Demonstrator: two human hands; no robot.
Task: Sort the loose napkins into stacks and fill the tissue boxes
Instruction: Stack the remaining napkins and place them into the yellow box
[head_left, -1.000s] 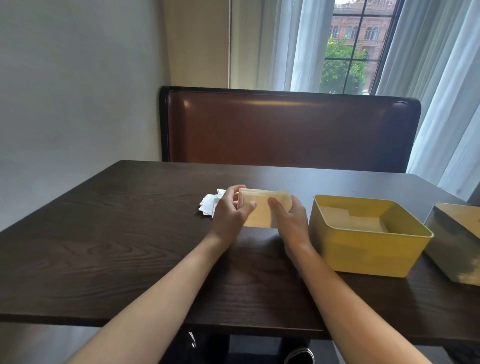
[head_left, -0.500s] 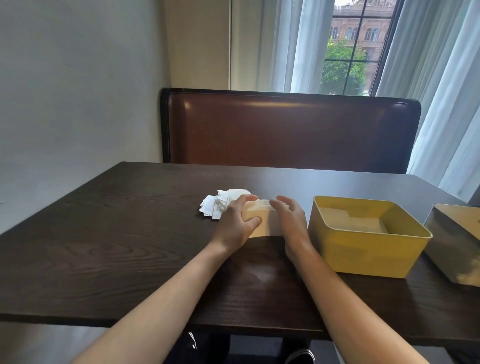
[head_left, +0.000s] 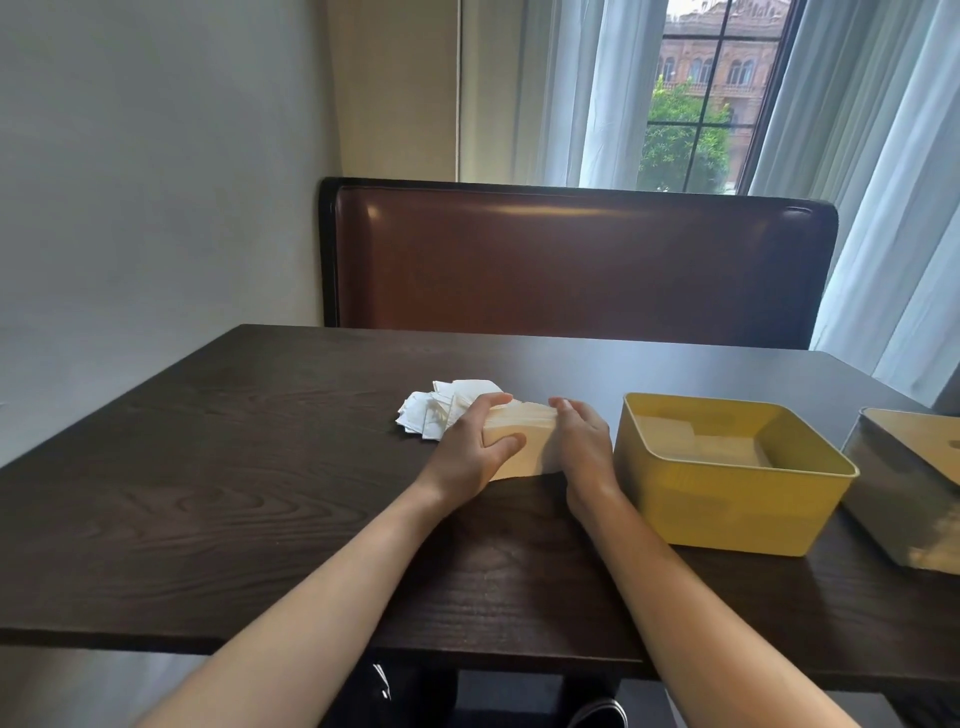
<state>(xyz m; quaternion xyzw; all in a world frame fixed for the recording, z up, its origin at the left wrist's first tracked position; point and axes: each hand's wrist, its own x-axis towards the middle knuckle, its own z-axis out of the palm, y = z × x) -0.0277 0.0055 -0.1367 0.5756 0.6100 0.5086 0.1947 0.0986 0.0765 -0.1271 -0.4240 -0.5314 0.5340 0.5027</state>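
Cream napkin stack (head_left: 519, 447) on the table (head_left: 234, 493), clamped between both hands: left hand (head_left: 475, 452) curled round its left end, right hand (head_left: 582, 449) pressed against its right end. Long axis runs hand to hand. Yellow tissue box (head_left: 727, 509) lies just right of the right hand, the nearer one. Loose white napkins (head_left: 441, 410) beyond left hand. No legible writing.

Cream napkin stack (head_left: 519, 447) — yellow box (head_left: 727, 514)
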